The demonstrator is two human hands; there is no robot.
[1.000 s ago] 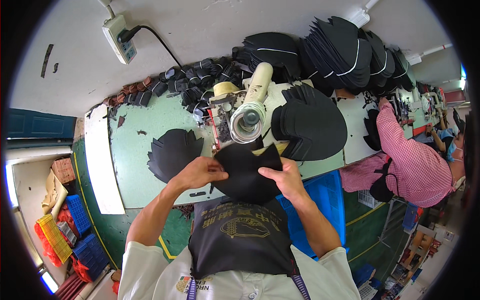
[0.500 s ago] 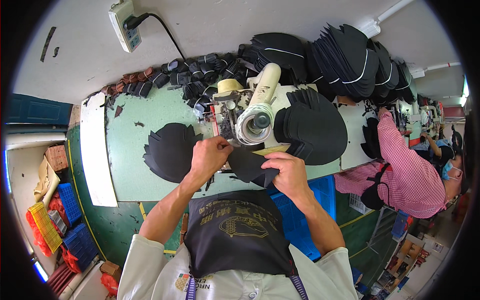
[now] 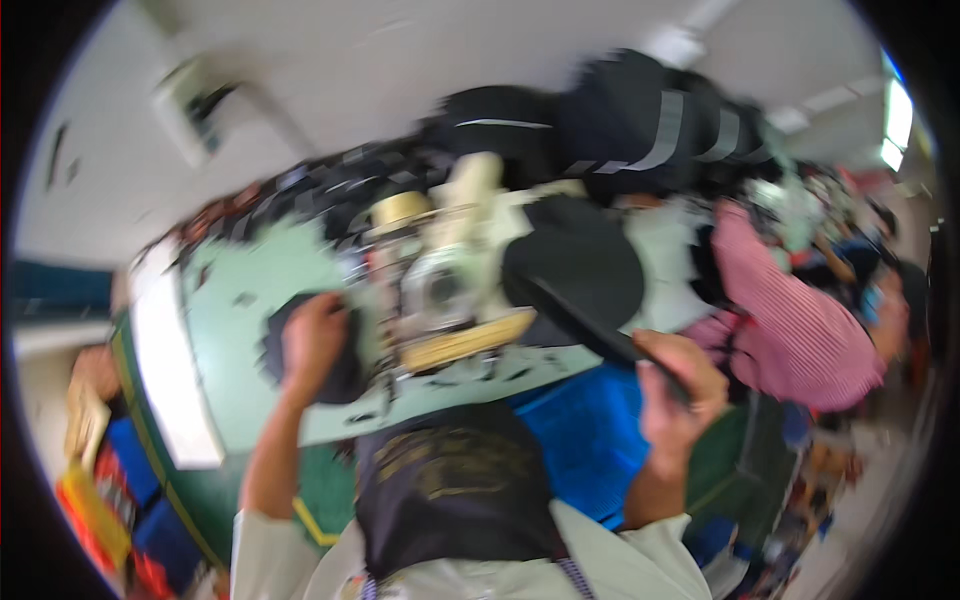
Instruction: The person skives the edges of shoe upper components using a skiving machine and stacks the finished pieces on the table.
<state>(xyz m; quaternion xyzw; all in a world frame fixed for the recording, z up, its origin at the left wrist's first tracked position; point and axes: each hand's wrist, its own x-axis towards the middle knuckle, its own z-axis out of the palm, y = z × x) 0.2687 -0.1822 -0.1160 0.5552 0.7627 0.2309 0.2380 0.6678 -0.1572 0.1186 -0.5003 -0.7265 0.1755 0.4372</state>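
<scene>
My right hand [image 3: 685, 390] grips a flat black cut piece [image 3: 588, 325] by one end, out to the right of the machine and above a blue crate. The piece is seen nearly edge-on. My left hand [image 3: 312, 345] is on or just over a pile of black scallop-edged pieces [image 3: 347, 375] at the left; its fingers are smeared by motion. Between the hands stands a cream bench machine [image 3: 445, 265] with a yellowish strip [image 3: 468, 340] along its front. A larger pile of black pieces [image 3: 600, 250] lies right of it.
Tied black bundles [image 3: 625, 125] line the back of the pale green table [image 3: 265, 275]. A blue crate [image 3: 585, 430] sits below its front edge. At the right, a person in a pink checked top [image 3: 790, 310] works close by. Dark scraps lie along the front edge.
My left hand has left the machine for the left pile. My right hand has carried the black piece away from the machine to the right. The whole view has shifted and blurred.
</scene>
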